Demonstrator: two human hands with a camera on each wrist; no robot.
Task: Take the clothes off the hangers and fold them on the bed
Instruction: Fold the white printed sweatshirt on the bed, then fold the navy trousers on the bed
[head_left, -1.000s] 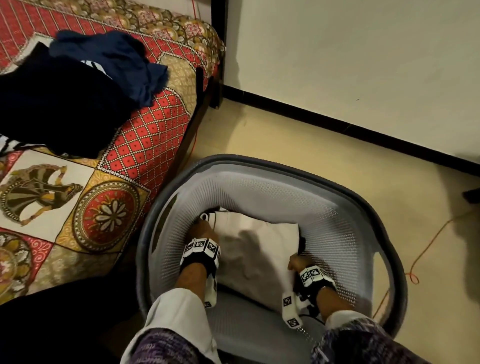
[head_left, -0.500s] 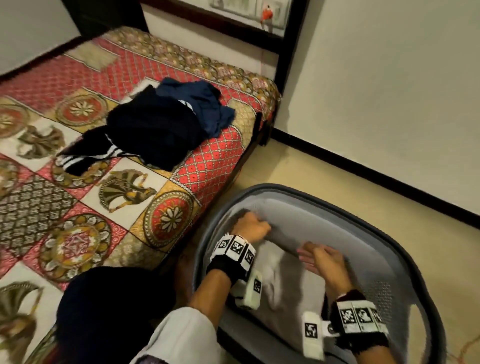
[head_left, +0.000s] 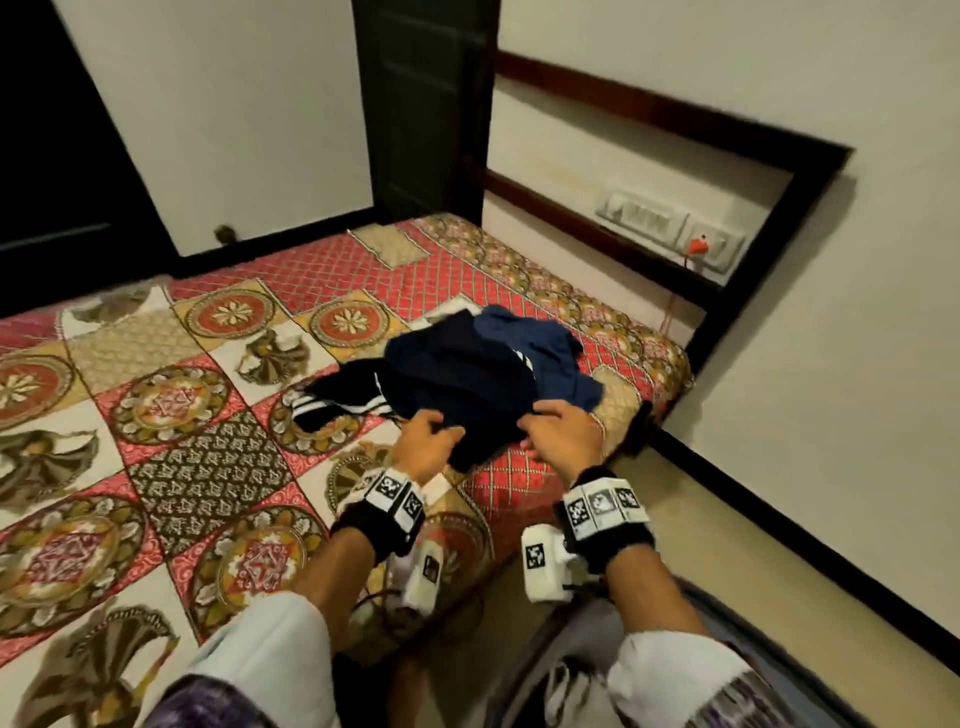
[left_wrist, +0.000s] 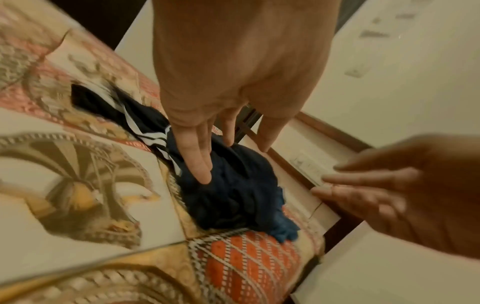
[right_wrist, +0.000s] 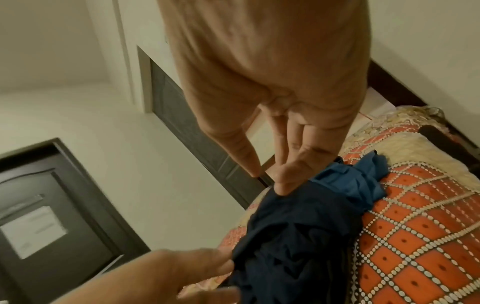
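Now: reaching for heap (head_left: 467, 374) on bed (head_left: 208, 467)
Left hand (head_left: 423, 441): fingers straight, touching cloth
Right hand (head_left: 563, 434): fingers spread, barely touching
Tip: pinch 1 garment only, lift clear

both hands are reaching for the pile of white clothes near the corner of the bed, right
Not quite: the pile of clothes is dark navy and blue, not white, as the head view shows. The rest holds: the left hand and right hand reach it near the corner of the bed.
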